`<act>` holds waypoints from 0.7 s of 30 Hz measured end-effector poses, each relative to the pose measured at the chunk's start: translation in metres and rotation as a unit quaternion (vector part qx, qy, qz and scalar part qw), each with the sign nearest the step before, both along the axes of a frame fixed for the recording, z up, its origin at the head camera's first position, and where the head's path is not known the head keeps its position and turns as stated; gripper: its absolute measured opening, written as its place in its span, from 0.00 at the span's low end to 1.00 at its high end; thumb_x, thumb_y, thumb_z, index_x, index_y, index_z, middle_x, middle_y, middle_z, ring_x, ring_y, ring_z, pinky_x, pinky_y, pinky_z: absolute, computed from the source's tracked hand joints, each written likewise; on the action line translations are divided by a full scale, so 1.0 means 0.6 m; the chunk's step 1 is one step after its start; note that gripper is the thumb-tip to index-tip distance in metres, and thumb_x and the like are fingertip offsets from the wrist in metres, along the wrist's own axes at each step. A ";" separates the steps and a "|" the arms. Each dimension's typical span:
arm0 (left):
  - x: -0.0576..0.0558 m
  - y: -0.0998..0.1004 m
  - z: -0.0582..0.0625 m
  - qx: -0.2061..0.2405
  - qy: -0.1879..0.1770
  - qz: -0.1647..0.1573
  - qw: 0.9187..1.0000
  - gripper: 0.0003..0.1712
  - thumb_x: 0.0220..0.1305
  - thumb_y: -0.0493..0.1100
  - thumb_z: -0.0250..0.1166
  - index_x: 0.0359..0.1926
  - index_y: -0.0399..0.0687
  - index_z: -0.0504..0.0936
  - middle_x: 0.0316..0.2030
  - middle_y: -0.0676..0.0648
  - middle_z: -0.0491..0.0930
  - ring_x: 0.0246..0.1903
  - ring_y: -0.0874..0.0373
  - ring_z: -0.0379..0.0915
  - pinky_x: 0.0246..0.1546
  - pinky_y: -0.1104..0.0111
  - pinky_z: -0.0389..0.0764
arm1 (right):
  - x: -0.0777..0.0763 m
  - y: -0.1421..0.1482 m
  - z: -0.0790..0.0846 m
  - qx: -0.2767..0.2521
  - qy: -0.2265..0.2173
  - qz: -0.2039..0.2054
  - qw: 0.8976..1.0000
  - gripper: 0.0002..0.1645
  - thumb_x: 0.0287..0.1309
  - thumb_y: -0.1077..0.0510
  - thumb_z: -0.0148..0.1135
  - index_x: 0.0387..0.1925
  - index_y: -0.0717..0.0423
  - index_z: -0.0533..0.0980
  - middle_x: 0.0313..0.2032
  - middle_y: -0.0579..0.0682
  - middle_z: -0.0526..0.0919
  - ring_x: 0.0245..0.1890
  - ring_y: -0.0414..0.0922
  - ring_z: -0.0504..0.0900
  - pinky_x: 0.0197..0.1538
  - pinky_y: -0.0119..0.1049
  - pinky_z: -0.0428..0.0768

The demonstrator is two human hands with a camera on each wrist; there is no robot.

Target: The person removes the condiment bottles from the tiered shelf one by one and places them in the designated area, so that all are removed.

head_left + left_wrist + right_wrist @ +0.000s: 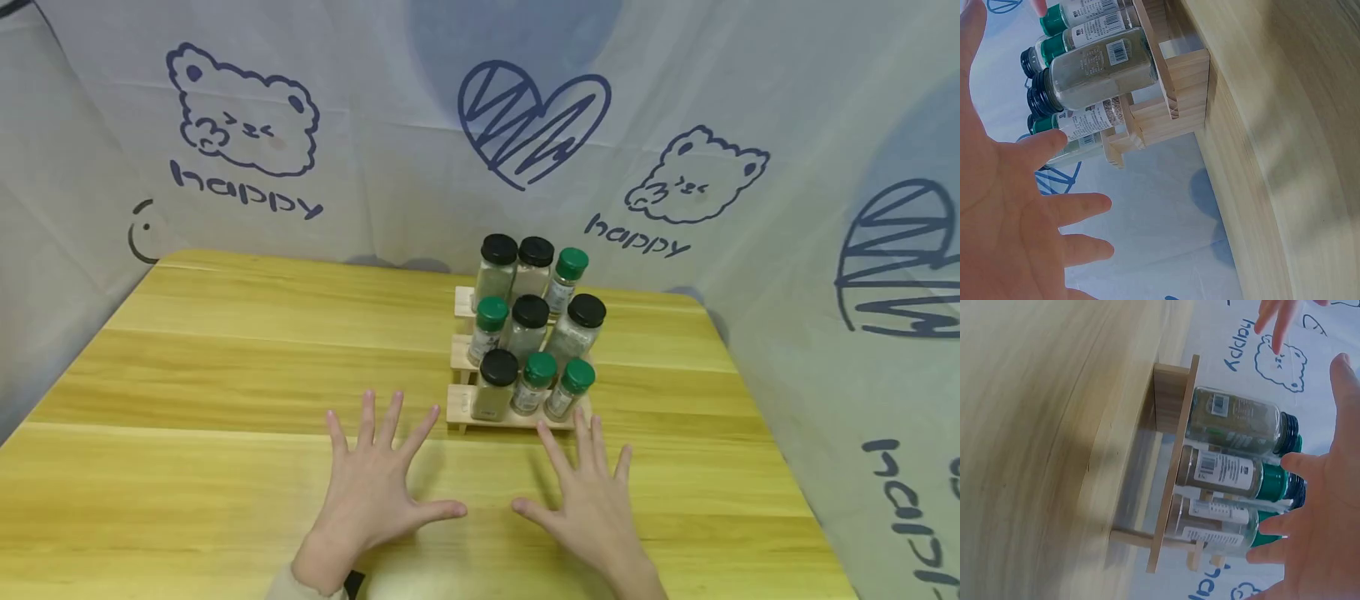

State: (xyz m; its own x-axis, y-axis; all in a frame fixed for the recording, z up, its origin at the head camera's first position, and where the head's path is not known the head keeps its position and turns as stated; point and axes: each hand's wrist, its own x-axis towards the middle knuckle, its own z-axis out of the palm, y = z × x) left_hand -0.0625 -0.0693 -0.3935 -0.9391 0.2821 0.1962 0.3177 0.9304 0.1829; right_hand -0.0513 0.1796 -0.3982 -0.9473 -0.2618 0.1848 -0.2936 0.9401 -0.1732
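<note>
Fingers splayed apart, your left hand (367,492) and right hand (596,504) face the front edge of the rack (458,407), whose jars (492,398) look rigid, slick, likely breakable: grip mid-body.

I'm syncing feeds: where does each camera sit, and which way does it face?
Head: worn on the head, facing forward and down; tabletop, rack, jars, left hand and right hand show.
Left wrist: on that wrist, facing past the left hand toward rack and cloth.
Right wrist: on that wrist, facing past the right hand toward the rack; left-hand fingers show too.
Shared: both wrist views show the rack and jars sideways.
</note>
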 end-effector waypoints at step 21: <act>-0.022 -0.009 0.000 0.078 0.054 -0.026 0.995 0.53 0.43 0.78 0.52 0.67 0.56 0.55 0.58 0.39 0.66 0.57 0.41 0.58 0.55 0.38 0.49 | -0.020 0.042 -0.003 -0.170 0.060 -0.010 0.984 0.32 0.56 0.51 0.58 0.60 0.59 0.63 0.57 0.65 0.64 0.56 0.63 0.62 0.50 0.65 0.62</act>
